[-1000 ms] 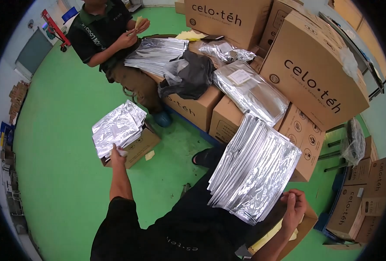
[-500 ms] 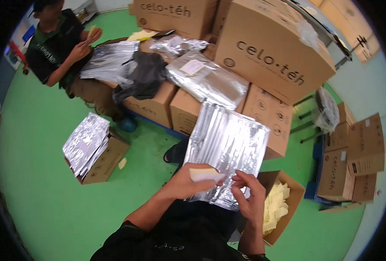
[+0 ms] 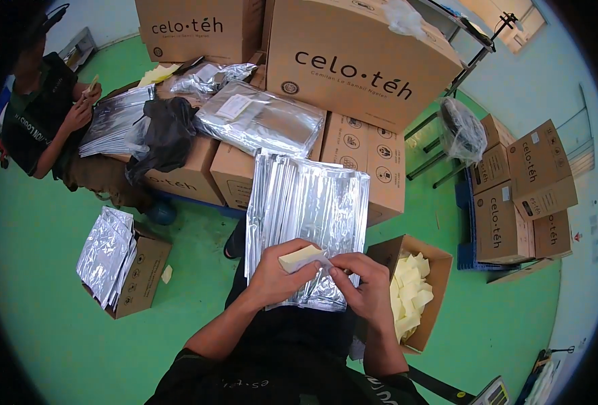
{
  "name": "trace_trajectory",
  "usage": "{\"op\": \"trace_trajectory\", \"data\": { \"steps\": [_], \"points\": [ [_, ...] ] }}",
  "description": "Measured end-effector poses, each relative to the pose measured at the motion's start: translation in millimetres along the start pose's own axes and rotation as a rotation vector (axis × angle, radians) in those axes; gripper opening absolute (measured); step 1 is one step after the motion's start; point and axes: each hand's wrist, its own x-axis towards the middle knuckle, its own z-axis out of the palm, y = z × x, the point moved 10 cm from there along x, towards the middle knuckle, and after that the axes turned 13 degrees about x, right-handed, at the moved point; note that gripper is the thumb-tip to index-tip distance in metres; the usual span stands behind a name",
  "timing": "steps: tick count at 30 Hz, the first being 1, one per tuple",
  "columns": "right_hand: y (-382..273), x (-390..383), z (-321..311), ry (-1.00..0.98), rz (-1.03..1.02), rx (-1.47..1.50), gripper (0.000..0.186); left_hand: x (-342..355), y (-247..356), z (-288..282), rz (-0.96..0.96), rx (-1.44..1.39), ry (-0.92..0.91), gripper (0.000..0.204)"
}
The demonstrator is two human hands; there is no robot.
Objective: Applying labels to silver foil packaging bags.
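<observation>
My left hand (image 3: 280,277) is closed round a small stack of pale yellow and white paper labels (image 3: 300,258). The fingertips of my right hand (image 3: 366,283) pinch the right-hand edge of the labels. Under both hands, a pile of flat silver foil pouches (image 3: 312,196) rests across my lap, its far end reaching toward the cartons. What the right fingertips hold exactly, a single label or its backing, is too small to tell.
An open carton (image 3: 444,297) of yellow paper strips (image 3: 410,293) stands at my right. At left, another carton (image 3: 145,277) holds silver pouches (image 3: 106,253). Ahead are large cartons (image 3: 363,64), a wrapped silver package (image 3: 265,121) and a black plastic bag (image 3: 167,131). A co-worker (image 3: 39,118) handles yellow paper.
My view has turned, shifting the surroundings left. My right hand has closed in from beside the labels and now pinches their edge. The left hand keeps its hold.
</observation>
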Motion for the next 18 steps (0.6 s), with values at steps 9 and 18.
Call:
{"op": "trace_trajectory", "data": {
  "steps": [9,18],
  "points": [
    [12.8,1.4,8.9,-0.163,0.078,0.072,0.014,-2.5,8.6,-0.8,0.083,0.180,0.022,0.022],
    [25.3,0.4,14.5,-0.184,0.157,0.121,0.013,-2.7,9.3,0.1,0.111,0.234,-0.067,0.022]
  ]
}}
